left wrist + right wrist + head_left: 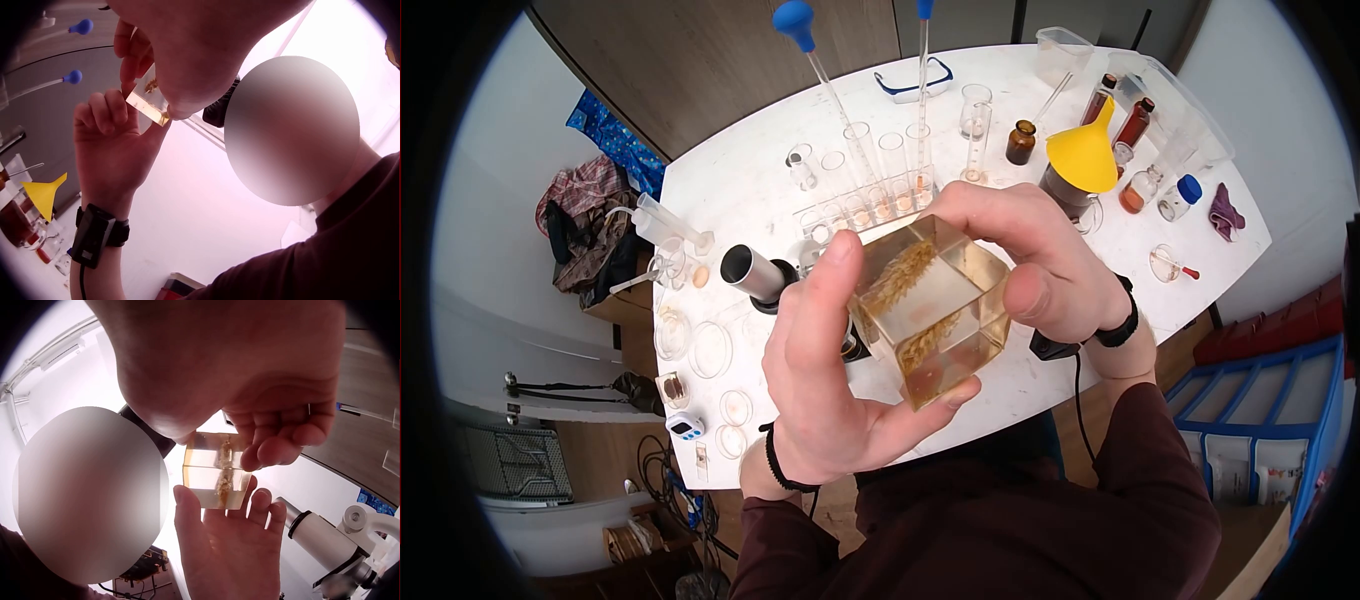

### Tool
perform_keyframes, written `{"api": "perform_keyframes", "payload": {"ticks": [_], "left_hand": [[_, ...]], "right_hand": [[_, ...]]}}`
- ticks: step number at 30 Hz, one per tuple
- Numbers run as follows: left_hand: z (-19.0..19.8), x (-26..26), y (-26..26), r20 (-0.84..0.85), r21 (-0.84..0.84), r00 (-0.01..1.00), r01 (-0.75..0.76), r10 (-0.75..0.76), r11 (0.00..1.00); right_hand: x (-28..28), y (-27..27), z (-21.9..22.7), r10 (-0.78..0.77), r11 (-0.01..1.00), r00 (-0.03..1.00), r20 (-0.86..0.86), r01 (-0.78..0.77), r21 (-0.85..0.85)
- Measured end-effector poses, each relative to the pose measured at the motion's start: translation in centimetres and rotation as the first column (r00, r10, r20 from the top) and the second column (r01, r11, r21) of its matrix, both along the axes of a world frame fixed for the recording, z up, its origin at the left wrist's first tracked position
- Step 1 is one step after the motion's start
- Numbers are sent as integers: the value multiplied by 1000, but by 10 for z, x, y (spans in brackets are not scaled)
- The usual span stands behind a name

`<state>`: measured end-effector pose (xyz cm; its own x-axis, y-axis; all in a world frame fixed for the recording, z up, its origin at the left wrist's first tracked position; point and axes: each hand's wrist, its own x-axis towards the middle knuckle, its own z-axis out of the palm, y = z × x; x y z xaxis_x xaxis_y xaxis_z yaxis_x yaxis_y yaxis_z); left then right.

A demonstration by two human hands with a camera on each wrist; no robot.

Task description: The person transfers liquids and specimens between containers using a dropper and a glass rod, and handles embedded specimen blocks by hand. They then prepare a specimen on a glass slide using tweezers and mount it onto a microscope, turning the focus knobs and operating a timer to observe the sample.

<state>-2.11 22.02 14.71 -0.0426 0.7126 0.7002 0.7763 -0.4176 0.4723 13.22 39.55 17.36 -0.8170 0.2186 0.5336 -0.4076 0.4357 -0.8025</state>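
Note:
A clear, amber-tinted resin block with a yellowish-brown, seed-head-like specimen inside is held up above the table's near side. My left hand grips its left and lower edges between thumb and fingers. From the other side my right hand pinches the block by its upper right edge and corner. In the right wrist view the specimen shows twice through the block's faces. Behind the hands stands a microscope, its silver eyepiece tube just left of my left hand and its base mostly hidden.
Beyond the block, a clear rack holds tubes and blue-bulbed pipettes. To the right are a yellow funnel, an amber bottle and red-filled bottles. Petri dishes and a small timer lie left.

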Motion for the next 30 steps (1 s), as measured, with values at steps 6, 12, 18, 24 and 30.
{"api": "perform_keyframes", "payload": {"ticks": [6,12,18,24,30], "left_hand": [[0,2,0,7,3,1000,1,-1,1000],[1,2,0,3,-2,1000,-5,5,1000],[-1,1,0,0,3,1000,-2,2,1000],[-1,1,1,-1,11,1000,2,-2,1000],[-1,1,0,0,3,1000,-4,4,1000]], "right_hand": [[0,0,1,-5,1000,1000,-3,5,8],[1,0,1,0,1000,1000,5,0,-10],[-1,0,0,-8,1000,1000,-2,8,-8],[1,0,1,-9,1000,1000,12,9,-5],[1,0,1,5,1000,1000,9,-5,-14]]}}
